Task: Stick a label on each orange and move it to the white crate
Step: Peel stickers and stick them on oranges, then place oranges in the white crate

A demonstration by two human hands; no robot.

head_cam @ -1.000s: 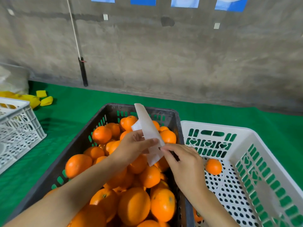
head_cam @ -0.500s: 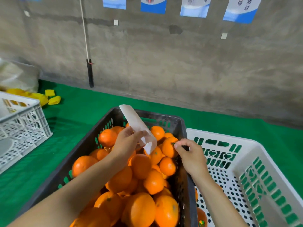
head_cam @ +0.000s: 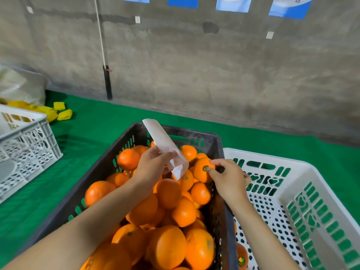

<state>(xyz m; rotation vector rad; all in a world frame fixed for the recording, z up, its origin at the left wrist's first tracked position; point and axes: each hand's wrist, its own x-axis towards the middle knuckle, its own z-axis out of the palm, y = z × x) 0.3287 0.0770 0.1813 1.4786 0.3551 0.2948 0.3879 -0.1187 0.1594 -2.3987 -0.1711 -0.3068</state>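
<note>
Since half a second ago our right hand (head_cam: pixel 229 178) has moved onto an orange (head_cam: pixel 200 175) at centre right of the frame, in the dark crate's (head_cam: pixel 194 133) far corner, thumb and forefinger curled on it; a label (head_cam: pixel 205 168) now sits there. Our left hand (head_cam: pixel 153 166) still pinches the backing strip (head_cam: pixel 165 145). On so light a hold (fingertips only) the orange could slip short of the white crate (head_cam: pixel 272 159), or the label peel.

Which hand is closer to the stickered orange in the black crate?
Right. The right hand holds the stickered orange; the left hand is off to its left, pinching the label backing strip.
</note>
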